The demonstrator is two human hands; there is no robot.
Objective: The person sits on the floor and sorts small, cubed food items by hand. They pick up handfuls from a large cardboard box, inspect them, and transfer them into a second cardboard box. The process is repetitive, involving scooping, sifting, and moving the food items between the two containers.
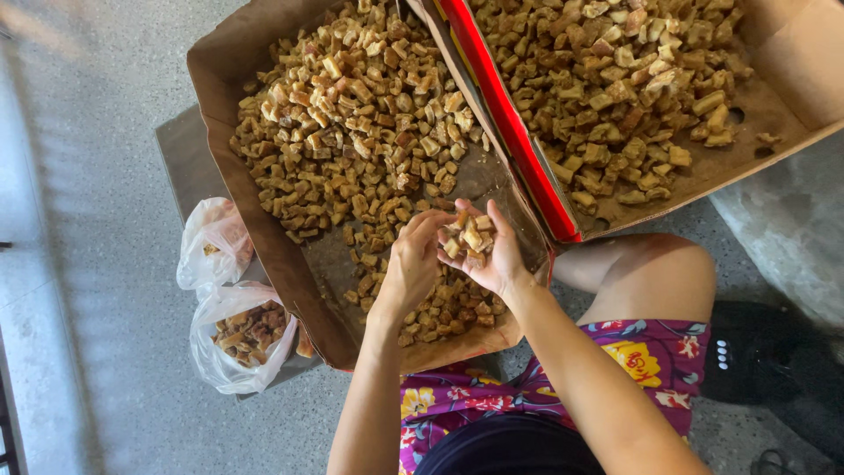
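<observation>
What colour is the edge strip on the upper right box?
Red, clearest in the head view.

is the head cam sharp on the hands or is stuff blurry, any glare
Head view: right hand with its cupped brown chunks and left hand read sharp; light is soft and even, no glare; the left floor edge smears slightly, and the plastic bags look bright white.

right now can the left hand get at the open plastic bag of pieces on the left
Probably yes: the left hand hovers over the cardboard box, and only that box's low side wall lies between it and the open plastic bag, whose mouth faces up.
</observation>
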